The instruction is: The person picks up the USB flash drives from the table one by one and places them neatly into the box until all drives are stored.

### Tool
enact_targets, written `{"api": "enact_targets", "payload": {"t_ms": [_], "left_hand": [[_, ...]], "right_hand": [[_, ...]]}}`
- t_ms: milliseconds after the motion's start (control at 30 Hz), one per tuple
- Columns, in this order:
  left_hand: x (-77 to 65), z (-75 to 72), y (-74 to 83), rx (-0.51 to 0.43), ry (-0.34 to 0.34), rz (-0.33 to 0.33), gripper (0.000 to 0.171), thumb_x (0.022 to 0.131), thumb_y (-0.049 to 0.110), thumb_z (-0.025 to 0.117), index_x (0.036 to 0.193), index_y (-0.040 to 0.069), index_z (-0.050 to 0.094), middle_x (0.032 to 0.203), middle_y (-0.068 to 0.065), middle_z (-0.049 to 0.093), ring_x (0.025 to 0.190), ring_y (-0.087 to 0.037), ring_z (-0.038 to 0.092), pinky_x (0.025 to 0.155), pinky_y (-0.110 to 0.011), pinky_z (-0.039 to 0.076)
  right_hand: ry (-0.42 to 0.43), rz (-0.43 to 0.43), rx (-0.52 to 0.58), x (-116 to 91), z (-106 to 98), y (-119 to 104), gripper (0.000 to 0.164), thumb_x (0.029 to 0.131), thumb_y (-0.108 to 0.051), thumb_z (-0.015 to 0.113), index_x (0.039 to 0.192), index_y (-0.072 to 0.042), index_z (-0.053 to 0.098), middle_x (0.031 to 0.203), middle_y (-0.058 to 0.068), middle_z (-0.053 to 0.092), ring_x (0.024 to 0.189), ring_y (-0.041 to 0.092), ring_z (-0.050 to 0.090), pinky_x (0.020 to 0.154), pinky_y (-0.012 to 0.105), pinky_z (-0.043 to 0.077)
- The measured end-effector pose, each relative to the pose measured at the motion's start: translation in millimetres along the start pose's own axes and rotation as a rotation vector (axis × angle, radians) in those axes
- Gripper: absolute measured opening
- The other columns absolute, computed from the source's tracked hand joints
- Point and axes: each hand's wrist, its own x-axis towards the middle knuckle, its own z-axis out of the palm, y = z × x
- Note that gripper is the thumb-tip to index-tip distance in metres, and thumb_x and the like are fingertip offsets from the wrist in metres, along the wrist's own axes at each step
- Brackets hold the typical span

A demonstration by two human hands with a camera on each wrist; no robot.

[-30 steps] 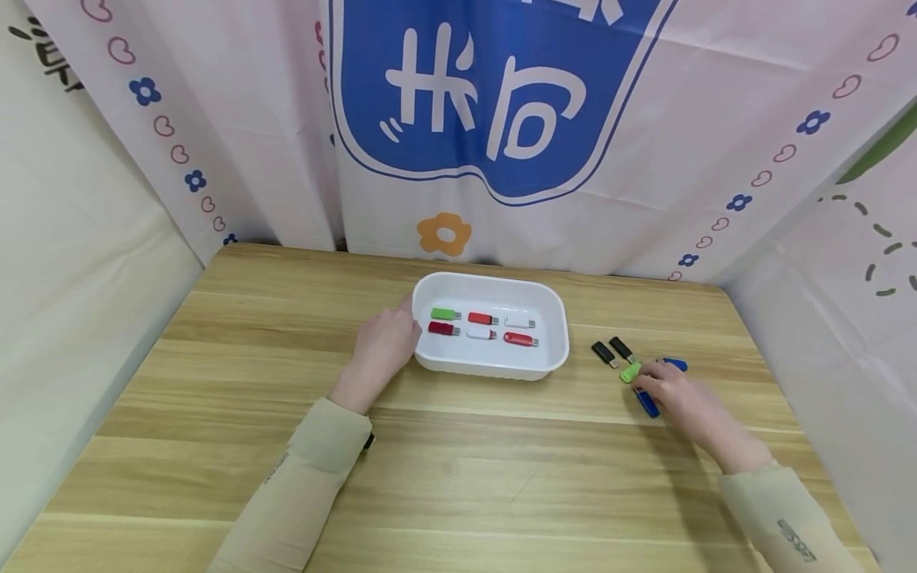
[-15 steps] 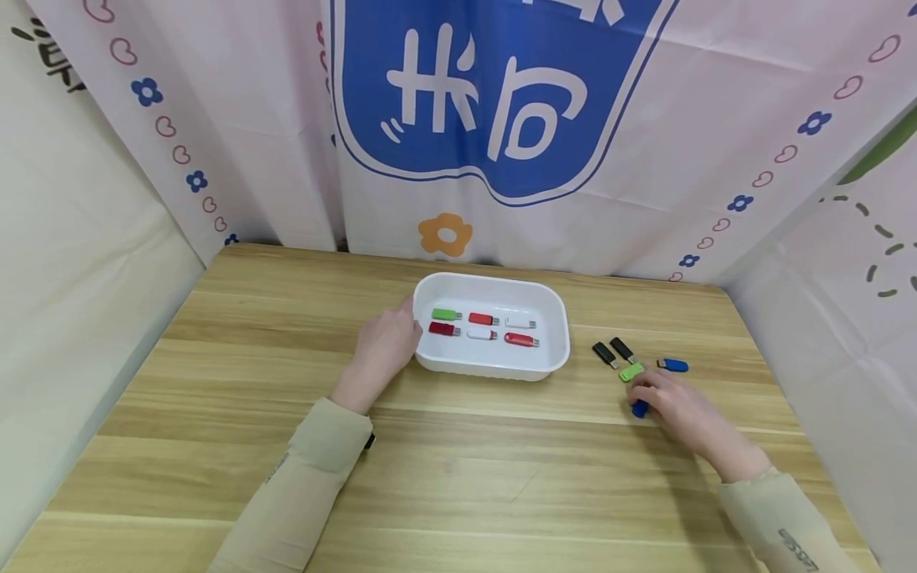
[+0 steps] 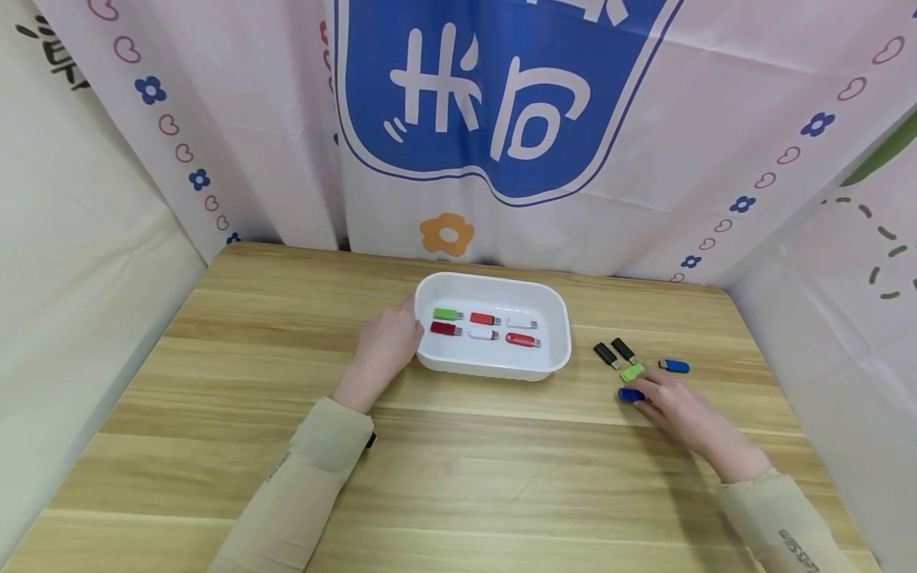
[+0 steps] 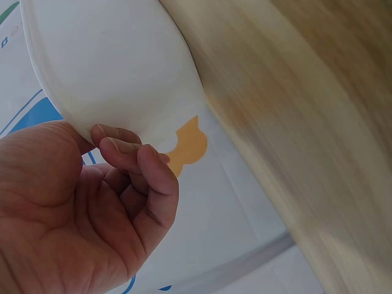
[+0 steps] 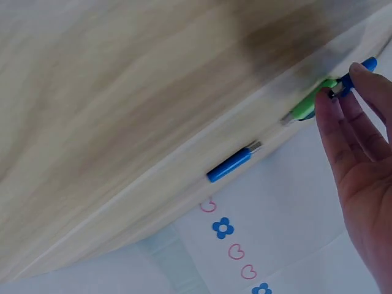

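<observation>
- The right hand (image 3: 673,402) pinches a slim blue oblong USB stick (image 3: 629,394) outside the tray, near a lime-green USB stick (image 3: 632,372); the blue one has swung crosswise since a second ago, so the grasp looks settled;
- the left hand (image 3: 387,342) grips the white rounded-rectangular plastic tray (image 3: 494,370) at its left end; six red, white and green USB sticks (image 3: 484,319) lie inside.

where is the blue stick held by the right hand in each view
Head: blue stick right of and below centre, pinched by the right hand
Left wrist: not in it
Right wrist: blue stick at upper right
Landmark shared by head and right wrist: the green stick beside it
</observation>
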Motion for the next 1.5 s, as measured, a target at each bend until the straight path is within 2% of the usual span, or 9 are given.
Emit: {"api": "enact_targets", "payload": {"t_ms": [133,367,600,800,1200,1500], "left_hand": [[-0.2,-0.5,0.0,0.002,0.000,0.001,0.052,0.099,0.015,0.056,0.145,-0.006,0.044,0.082,-0.020,0.070,0.053,-0.021,0.055,0.042,-0.028,0.041],[0.1,-0.8,0.3,0.004,0.002,-0.002,0.053,0.099,0.016,0.056,0.145,-0.006,0.043,0.083,-0.020,0.070,0.053,-0.022,0.055,0.042,-0.028,0.042],[0.5,0.2,0.5,0.007,-0.006,-0.007,0.052,0.099,0.016,0.055,0.145,-0.005,0.043,0.079,-0.018,0.068,0.053,-0.022,0.056,0.042,-0.028,0.042],[0.2,-0.9,0.9,0.011,-0.008,-0.004,0.052,0.099,0.015,0.055,0.145,-0.006,0.043,0.079,-0.018,0.069,0.053,-0.021,0.056,0.042,-0.027,0.042],[1.1,-0.9,0.4,0.018,-0.021,-0.021,0.053,0.100,0.017,0.054,0.146,-0.005,0.042,0.078,-0.017,0.068,0.053,-0.022,0.056,0.042,-0.028,0.042],[0.6,-0.8,0.9,0.013,-0.005,-0.011,0.053,0.099,0.016,0.056,0.145,-0.005,0.043,0.085,-0.021,0.071,0.055,-0.023,0.057,0.043,-0.030,0.044]], "right_hand": [[0.053,0.012,0.028,12.5,-5.0,-10.6,0.027,0.076,0.003,0.081,0.102,-0.001,0.072,0.097,0.010,0.067,0.084,0.021,0.066,0.070,0.038,0.058],[0.017,0.118,0.075,36.5,-18.4,-28.9,0.027,0.084,-0.001,0.076,0.110,0.000,0.071,0.108,0.015,0.069,0.094,0.030,0.069,0.078,0.046,0.059],[0.119,0.072,0.108,52.9,-20.8,-34.9,0.031,0.078,0.006,0.079,0.107,0.002,0.072,0.105,0.017,0.069,0.089,0.028,0.070,0.075,0.043,0.060],[0.158,0.091,0.128,67.2,-25.1,-40.7,0.028,0.079,0.006,0.078,0.107,0.003,0.072,0.104,0.014,0.069,0.084,0.024,0.069,0.069,0.039,0.059],[0.113,0.151,0.193,98.3,-25.4,-57.6,0.026,0.084,0.000,0.076,0.110,-0.001,0.075,0.111,0.014,0.070,0.091,0.026,0.068,0.073,0.038,0.060],[0.053,0.193,0.247,115.0,-16.2,-62.3,0.026,0.086,0.000,0.074,0.112,0.000,0.074,0.114,0.017,0.069,0.101,0.030,0.068,0.087,0.046,0.059]]}}
